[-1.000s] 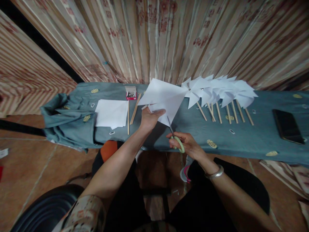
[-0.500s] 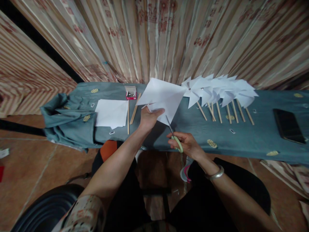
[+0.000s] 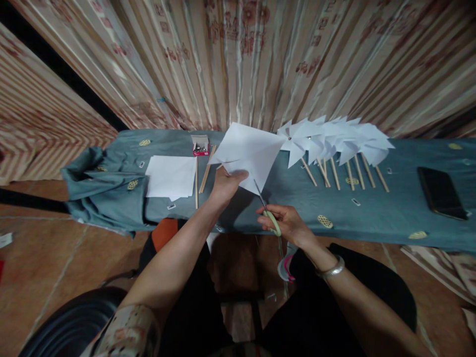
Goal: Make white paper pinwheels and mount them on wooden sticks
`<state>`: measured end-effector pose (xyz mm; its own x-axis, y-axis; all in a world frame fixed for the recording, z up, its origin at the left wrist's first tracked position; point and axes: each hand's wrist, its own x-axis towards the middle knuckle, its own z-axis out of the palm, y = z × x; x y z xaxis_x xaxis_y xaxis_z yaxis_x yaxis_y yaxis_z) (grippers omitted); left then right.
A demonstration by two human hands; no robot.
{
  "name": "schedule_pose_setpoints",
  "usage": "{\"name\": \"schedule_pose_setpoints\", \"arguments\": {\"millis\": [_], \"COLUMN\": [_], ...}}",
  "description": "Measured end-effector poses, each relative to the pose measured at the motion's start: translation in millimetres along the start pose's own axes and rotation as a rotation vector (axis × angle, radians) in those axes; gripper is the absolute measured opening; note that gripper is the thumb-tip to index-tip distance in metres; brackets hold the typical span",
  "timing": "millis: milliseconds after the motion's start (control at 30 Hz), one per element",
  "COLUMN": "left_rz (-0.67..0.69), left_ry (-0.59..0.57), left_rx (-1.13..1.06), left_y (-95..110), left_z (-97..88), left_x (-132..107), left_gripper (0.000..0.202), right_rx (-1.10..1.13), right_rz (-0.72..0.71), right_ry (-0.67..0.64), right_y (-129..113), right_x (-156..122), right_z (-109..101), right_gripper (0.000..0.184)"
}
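My left hand [image 3: 226, 182] pinches a white square sheet of paper [image 3: 250, 153] by its near edge and holds it tilted above the table. My right hand [image 3: 286, 224] grips green-handled scissors [image 3: 268, 211]; their blades point up and touch the sheet's lower corner. A stack of white paper squares [image 3: 171, 175] lies to the left of my left hand. Two wooden sticks [image 3: 203, 171] lie beside that stack.
A row of finished white paper pinwheels on wooden sticks [image 3: 334, 144] lies at the right. A small red box of pins [image 3: 201, 146] sits near the back edge. A black phone [image 3: 442, 192] rests far right on the grey-blue cloth-covered table [image 3: 372, 218]. Curtains hang behind.
The paper and both hands have shifted slightly left and up. The scissors stay at the sheet's lower corner.
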<state>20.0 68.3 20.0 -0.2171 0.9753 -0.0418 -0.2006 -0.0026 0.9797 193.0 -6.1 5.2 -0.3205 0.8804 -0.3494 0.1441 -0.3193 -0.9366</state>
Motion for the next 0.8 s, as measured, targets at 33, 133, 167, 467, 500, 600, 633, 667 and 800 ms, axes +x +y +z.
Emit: {"name": "schedule_pose_setpoints", "arguments": {"millis": [33, 133, 167, 467, 500, 600, 633, 667, 800], "left_rz": [-0.009, -0.040, -0.045, -0.042, -0.038, -0.038, -0.043, -0.049, -0.065], "left_ry": [-0.009, -0.058, -0.076, -0.096, -0.097, -0.097, -0.099, -0.101, -0.106], "left_rx": [0.005, 0.007, 0.003, -0.058, -0.064, -0.072, -0.068, -0.061, -0.036], "left_y": [0.6, 0.8, 0.3, -2.0, -1.4, -0.4, -0.4, -0.7, -3.3], "left_z": [0.2, 1.3, 1.7, 3.6, 3.8, 4.1, 4.1, 4.1, 3.8], "left_x": [-1.1, -4.7, -5.8, -7.7, -7.7, -8.7, -9.3, -10.0, -12.0], "left_gripper": [0.025, 0.027, 0.027, 0.030, 0.030, 0.030, 0.030, 0.030, 0.031], "right_rx": [-0.005, -0.038, -0.052, -0.035, -0.021, -0.014, -0.018, -0.021, -0.030], "right_rz": [-0.006, -0.041, -0.055, -0.051, -0.044, -0.038, -0.040, -0.044, -0.054], "right_ry": [-0.003, -0.018, -0.021, 0.000, 0.006, 0.018, 0.019, 0.019, 0.015], "right_y": [0.5, 2.6, 3.3, 2.4, 2.3, 3.0, 3.4, 3.7, 3.6], "right_x": [-0.2, -0.7, -0.9, -0.7, -0.5, 0.1, 0.3, 0.5, 1.1], "right_z": [-0.6, -3.5, -4.5, -4.0, -3.6, -3.2, -3.4, -3.8, -5.4], "right_gripper": [0.045, 0.041, 0.040, 0.038, 0.039, 0.039, 0.039, 0.039, 0.040]}}
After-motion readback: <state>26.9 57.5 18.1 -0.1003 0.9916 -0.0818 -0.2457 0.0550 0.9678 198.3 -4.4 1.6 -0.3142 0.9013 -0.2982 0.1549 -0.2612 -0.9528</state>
